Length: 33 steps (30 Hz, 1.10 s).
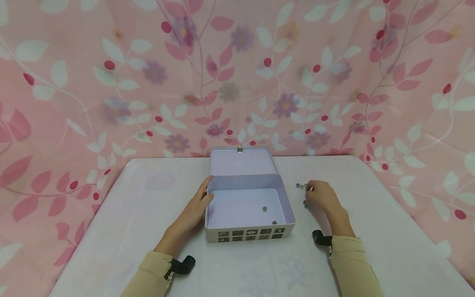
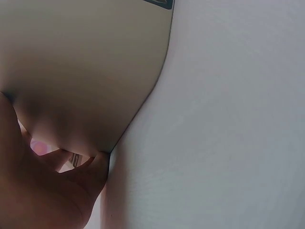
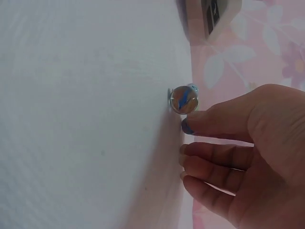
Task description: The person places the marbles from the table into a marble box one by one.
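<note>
Marbles (image 1: 297, 185) lie on the white table (image 1: 389, 227), to the right of the tin box (image 1: 250, 236); a green marble (image 1: 264, 208) and a brownish marble (image 1: 274, 222) are inside it. We see the right hand (image 1: 323, 198) among the outer ones, fingertips at a blue marble (image 3: 186, 127), but it hides the contact, so we cannot tell whether it pinches anything. Our left hand (image 1: 194, 210) rests against the box's left side, fingers and thumb apart. Between outer and inner marbles stands the right wall (image 1: 287, 202). Behind, the lid (image 1: 243, 161) lies opened back, near the flowered cloth (image 1: 222, 90).
</note>
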{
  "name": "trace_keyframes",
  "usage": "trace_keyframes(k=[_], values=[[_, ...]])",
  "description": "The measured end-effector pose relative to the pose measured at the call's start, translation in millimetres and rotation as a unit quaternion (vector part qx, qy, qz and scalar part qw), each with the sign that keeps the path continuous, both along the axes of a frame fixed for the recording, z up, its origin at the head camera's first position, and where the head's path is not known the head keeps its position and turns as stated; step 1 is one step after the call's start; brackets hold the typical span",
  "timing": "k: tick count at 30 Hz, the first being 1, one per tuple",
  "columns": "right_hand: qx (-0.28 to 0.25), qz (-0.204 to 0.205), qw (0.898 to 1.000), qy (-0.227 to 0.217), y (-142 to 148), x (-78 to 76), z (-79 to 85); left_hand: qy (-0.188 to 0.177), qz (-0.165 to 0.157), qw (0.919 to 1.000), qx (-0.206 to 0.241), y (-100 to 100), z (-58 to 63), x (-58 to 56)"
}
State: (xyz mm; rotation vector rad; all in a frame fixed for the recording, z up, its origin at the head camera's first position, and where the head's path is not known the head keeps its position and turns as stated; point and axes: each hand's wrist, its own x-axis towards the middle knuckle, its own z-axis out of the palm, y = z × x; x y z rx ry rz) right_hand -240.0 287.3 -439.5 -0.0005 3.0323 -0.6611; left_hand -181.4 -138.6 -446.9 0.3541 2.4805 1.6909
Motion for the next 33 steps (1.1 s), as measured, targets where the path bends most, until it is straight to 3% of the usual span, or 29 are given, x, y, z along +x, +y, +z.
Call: trace_keyframes(k=[2,16,27,33], values=[[-0.002,0.010,1.000,-0.002,-2,0.4,-0.3,0.008,0.005,1.0000,0.000,-1,-9.9,-4.1],[-0.012,0.025,1.000,-0.009,-6,1.7,-0.1,0.005,0.006,1.0000,0.004,-1,-9.4,-4.4],[-0.026,0.039,0.999,0.025,-16,0.4,7.9,0.009,0.007,0.9999,0.000,0,-8.7,-4.2],[-0.017,0.075,0.993,0.092,-24,1.9,14.6,0.004,0.008,0.9999,0.007,0,-8.5,-4.1]])
